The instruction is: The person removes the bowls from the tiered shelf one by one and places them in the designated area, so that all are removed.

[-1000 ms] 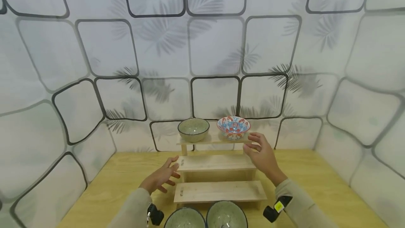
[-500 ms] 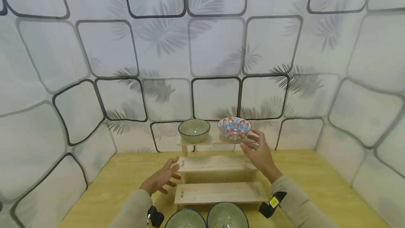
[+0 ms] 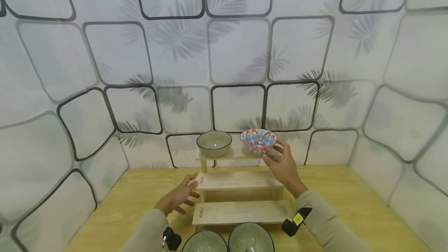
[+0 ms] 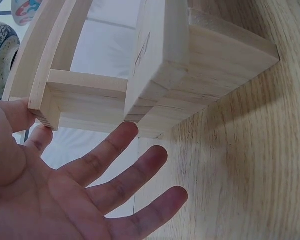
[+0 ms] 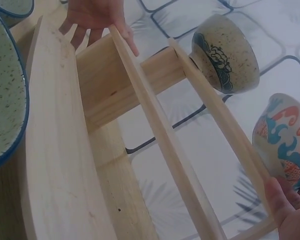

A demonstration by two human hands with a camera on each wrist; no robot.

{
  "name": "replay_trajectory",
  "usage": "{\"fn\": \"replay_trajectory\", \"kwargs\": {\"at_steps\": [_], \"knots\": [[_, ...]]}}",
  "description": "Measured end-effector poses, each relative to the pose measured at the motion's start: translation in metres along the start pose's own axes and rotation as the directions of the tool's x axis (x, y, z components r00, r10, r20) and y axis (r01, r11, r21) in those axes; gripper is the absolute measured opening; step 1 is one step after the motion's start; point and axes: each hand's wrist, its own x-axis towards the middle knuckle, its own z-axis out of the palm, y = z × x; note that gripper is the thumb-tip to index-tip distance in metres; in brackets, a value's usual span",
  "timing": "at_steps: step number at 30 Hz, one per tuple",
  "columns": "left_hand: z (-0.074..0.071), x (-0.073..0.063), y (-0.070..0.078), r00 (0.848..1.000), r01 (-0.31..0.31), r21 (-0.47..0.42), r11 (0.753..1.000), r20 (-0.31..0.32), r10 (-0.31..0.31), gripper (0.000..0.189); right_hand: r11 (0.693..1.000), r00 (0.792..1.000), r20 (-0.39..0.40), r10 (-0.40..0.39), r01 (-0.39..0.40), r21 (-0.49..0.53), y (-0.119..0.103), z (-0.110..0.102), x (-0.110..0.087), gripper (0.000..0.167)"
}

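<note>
A small flared bowl with a red and blue pattern (image 3: 258, 142) stands at the right of the top board of a three-tier wooden stand (image 3: 241, 213). My right hand (image 3: 285, 170) holds this bowl from its right side, fingers along the wall and thumb low by the base, as the right wrist view shows. At the stand's left side, my left hand (image 3: 178, 196) pinches the end of the middle board between thumb and index finger (image 4: 40, 137); its other fingers stay spread. A speckled green bowl (image 3: 214, 145) with a dark rim shares the top board.
Two more speckled green bowls (image 3: 205, 242) (image 3: 251, 240) stand side by side in front of the stand, cut off by the lower edge of the head view. The stand rests on a wood-grain table (image 3: 140, 189). Patterned cloth (image 3: 238, 49) surrounds it behind and at both sides.
My right hand has moved left and slightly up, its fingers coming onto the patterned bowl's side and its thumb nearer the base. My left hand and the bowls have kept their places.
</note>
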Motion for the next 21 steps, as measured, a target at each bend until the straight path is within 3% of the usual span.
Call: {"fn": "replay_trajectory", "kwargs": {"at_steps": [8,15,21], "knots": [[-0.001,0.0,0.0,1.0,0.0,0.004,1.0,0.0,0.0,0.066,1.0,0.999,-0.042,0.014,-0.015,-0.019,-0.004,0.003,0.006,0.072],[-0.001,0.004,-0.002,1.0,0.002,0.005,1.0,0.008,-0.002,0.068,1.0,0.999,-0.025,-0.02,0.02,-0.016,-0.002,0.005,0.013,0.075],[-0.002,0.003,-0.002,1.0,0.008,-0.004,1.0,0.014,-0.008,0.069,0.998,0.998,-0.051,-0.021,0.018,-0.059,-0.001,0.009,0.016,0.05]]}}
